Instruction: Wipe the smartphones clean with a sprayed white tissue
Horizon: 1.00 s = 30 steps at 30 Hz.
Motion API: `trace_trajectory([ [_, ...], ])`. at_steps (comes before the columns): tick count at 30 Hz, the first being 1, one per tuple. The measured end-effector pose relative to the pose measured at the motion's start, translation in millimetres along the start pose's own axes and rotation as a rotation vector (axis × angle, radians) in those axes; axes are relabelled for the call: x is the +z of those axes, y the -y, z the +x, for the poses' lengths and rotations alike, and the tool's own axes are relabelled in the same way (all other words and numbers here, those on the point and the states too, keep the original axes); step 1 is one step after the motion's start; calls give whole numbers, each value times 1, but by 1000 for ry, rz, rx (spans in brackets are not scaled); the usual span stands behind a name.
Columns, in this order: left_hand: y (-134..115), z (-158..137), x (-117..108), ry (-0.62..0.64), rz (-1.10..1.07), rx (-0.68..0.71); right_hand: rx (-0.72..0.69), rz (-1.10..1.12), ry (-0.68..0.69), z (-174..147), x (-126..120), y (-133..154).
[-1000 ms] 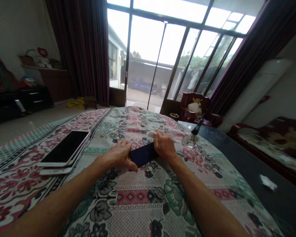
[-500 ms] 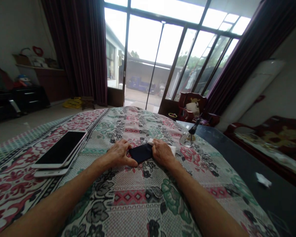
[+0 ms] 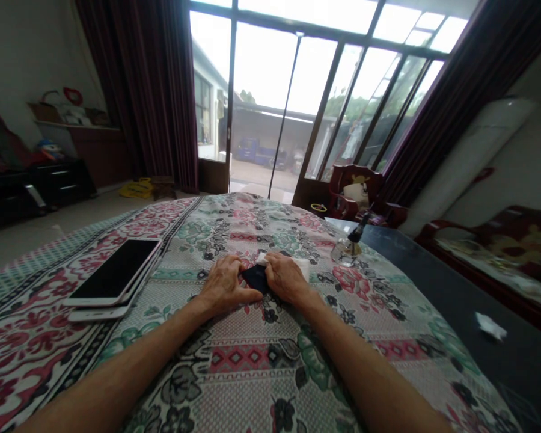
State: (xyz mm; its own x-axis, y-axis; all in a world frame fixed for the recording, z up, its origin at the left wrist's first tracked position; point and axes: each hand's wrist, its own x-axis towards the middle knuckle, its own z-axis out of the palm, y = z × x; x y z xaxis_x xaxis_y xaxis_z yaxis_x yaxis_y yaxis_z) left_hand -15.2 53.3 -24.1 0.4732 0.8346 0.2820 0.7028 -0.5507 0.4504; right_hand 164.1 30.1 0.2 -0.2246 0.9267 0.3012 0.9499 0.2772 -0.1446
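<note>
A dark-screened phone lies flat on the flowered tablecloth in front of me. My left hand grips its left end, with the thumb along the near edge and the fingers at the far side. My right hand is closed on a white tissue, pressed onto the phone's screen. The hand and tissue cover the phone's right part. To the left, a white-framed phone with a black screen rests on top of other phones in a slightly uneven stack.
Beyond my right hand stands a small clear glass bottle with a black top. A crumpled white tissue is on the dark surface at right. Wooden chairs and a glass door are farther off.
My right hand has slid left across the phone with the tissue, covering more of the screen. My left hand still holds the phone's left end. The view has shifted slightly.
</note>
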Motion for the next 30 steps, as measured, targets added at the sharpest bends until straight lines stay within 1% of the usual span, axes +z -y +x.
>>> trace_trajectory([
  [2, -1, 0, 2, -1, -1, -24, -14, 22, -10, -2, 0, 5],
  [5, -1, -1, 4, -9, 4, -59, -83, 67, -25, -6, 2, 8],
  [10, -4, -3, 10, -94, 36, -92, -186, 118, -35, -11, 4, 14],
  [16, -2, -3, 17, -106, 83, -86, -273, 119, 24, -13, -1, 27],
  [19, 0, -2, 18, -112, 93, -82, -306, 125, 46, -11, -3, 23],
  [25, -3, -2, 14, -65, 71, -95, -272, 199, 40, -6, -1, 4],
  [27, -4, -2, 14, -61, 63, -114, -249, 189, 50, -5, -1, 0],
  [30, -4, -2, 14, -74, 55, -127, -234, 143, 26, -3, 0, -7],
])
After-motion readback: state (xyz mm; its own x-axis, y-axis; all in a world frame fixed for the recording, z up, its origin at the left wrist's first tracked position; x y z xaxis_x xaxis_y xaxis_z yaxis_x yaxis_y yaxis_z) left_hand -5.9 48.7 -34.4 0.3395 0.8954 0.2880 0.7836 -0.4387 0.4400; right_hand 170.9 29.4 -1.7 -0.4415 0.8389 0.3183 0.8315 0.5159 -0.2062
